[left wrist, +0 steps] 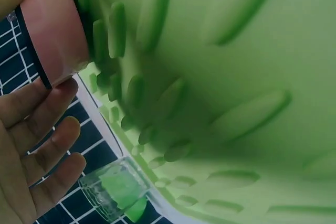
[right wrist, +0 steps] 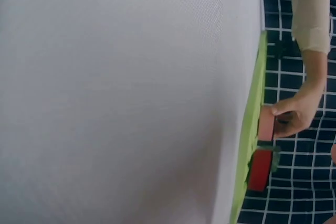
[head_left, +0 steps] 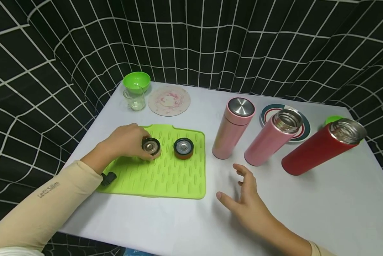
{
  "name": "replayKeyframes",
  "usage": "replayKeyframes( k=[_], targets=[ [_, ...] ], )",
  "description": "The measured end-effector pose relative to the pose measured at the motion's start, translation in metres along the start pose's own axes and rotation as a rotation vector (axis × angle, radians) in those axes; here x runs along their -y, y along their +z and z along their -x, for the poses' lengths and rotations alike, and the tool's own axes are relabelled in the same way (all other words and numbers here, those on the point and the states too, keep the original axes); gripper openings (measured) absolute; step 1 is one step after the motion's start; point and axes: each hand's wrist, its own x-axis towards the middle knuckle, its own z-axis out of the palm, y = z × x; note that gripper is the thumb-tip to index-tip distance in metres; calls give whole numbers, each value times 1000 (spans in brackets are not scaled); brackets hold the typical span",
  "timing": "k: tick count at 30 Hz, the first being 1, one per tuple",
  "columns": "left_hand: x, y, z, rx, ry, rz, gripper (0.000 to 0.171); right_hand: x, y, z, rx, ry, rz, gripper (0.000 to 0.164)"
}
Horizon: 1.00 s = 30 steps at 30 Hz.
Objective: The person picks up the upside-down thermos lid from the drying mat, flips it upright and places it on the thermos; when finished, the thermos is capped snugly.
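Note:
My left hand pinches a pink bottle lid between thumb and fingers. The lid lies inside-up on the green ribbed mat; in the left wrist view its pink side shows between thumb and fingertips. Just right of it on the mat sits a red lid, also inside-up. My right hand hovers over the white table, fingers spread and holding nothing. Beyond that hand stand a capped pink bottle, an uncapped pink bottle and an uncapped red bottle.
At the back left are a green bowl, a clear glass and a round pinkish mat. A rimmed plate lies behind the bottles, and a green item shows behind the red one. A small black object lies by the left sleeve.

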Motion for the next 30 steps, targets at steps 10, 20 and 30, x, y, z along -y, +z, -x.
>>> replayKeyframes(
  k=[10, 20, 30],
  targets=[
    [-17, -28, 6, -26, 39, 5, 55, -1, 6, -13, 25, -54, -10, 66],
    [-102, -41, 15, -100, 401, -44, 49, 32, 14, -40, 159, 109, -91, 50],
    [-148, -34, 11, -58, 519, -59, 45, 34, 12, -61, 273, 221, -264, 38]
  ],
)
